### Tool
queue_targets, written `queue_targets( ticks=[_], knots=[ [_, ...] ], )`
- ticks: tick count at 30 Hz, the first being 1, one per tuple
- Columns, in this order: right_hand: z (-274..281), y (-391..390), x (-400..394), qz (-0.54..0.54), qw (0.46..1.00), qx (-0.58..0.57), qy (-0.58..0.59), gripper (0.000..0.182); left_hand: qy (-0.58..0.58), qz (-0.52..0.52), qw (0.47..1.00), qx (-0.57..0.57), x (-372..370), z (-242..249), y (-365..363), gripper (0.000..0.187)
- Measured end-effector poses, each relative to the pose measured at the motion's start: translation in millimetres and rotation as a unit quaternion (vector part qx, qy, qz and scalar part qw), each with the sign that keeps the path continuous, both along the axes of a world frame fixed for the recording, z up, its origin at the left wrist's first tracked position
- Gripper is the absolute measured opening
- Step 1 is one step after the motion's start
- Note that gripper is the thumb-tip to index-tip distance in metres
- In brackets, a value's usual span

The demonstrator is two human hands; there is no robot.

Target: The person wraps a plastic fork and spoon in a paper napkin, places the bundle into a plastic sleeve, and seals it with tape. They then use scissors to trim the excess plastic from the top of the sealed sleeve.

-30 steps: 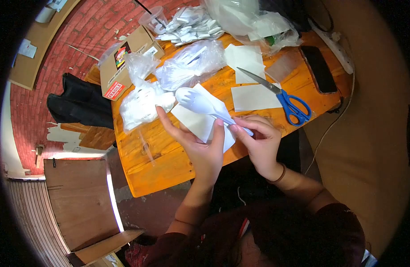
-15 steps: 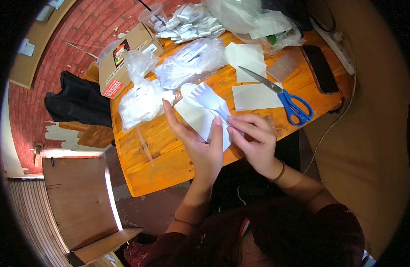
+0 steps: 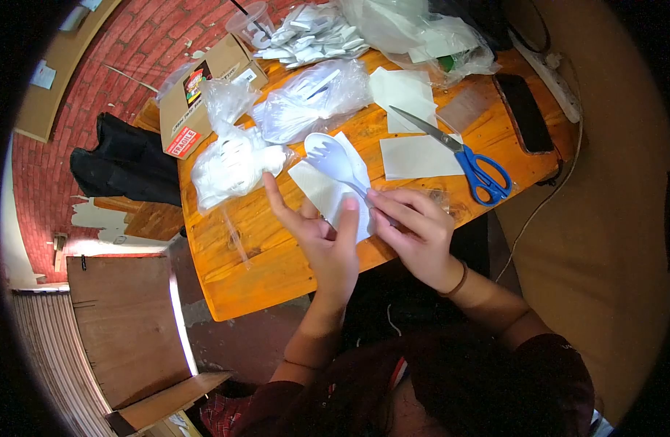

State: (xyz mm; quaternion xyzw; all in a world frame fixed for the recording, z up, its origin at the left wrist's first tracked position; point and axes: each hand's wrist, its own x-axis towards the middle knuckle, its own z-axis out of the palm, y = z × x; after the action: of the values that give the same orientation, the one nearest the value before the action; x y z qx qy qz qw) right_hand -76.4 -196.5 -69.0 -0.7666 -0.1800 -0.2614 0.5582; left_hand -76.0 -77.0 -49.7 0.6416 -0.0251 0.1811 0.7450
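In the head view my right hand (image 3: 421,231) pinches a white plastic fork (image 3: 340,166) and a white plastic spoon (image 3: 315,138) by their handles, the fork lying over the spoon. Their heads point up and left over a white paper napkin (image 3: 314,186). My left hand (image 3: 327,244) holds that napkin, thumb on top and index finger stretched out to the side. The other left fingers are partly hidden beneath the paper. Just beyond the left fingertips lies a clear bag of white plastic utensils (image 3: 229,167).
Blue-handled scissors (image 3: 484,175) lie across paper sheets (image 3: 415,159) at the right, near a phone (image 3: 522,113). Farther back are another utensil bag (image 3: 309,102), a pile of white wrapped packets (image 3: 313,36), a cardboard box (image 3: 215,95) and a plastic cup (image 3: 251,28).
The fork and spoon have turned and shifted slightly right over the napkin, now lined up more closely. My left thumb has moved slightly left and down.
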Motion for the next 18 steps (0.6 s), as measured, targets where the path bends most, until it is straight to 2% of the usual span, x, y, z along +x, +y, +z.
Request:
queue_targets(
  ticks=[1,3,6,9,12,18],
  knots=[
    [0,0,1,-0.001,1.0,-0.004,-0.011,0.031,0.008,-0.015,0.994,-0.107,1,1,1,0.071],
    [1,-1,1,-0.004,0.999,-0.013,-0.031,0.029,0.023,-0.043,0.948,-0.315,3,3,5,0.057],
    [3,-1,1,0.007,0.998,-0.027,-0.06,0.029,0.119,-0.077,0.93,-0.34,5,3,14,0.05],
    [4,1,-2,0.009,0.998,-0.031,-0.059,0.03,0.121,-0.129,0.9,-0.398,4,-6,20,0.048],
    [0,2,-3,0.012,0.998,-0.034,-0.042,0.031,0.102,-0.163,0.844,-0.5,4,-3,18,0.056],
    [3,3,1,-0.001,0.999,-0.034,-0.021,0.028,0.123,-0.129,0.888,-0.424,5,11,5,0.067]
  ],
)
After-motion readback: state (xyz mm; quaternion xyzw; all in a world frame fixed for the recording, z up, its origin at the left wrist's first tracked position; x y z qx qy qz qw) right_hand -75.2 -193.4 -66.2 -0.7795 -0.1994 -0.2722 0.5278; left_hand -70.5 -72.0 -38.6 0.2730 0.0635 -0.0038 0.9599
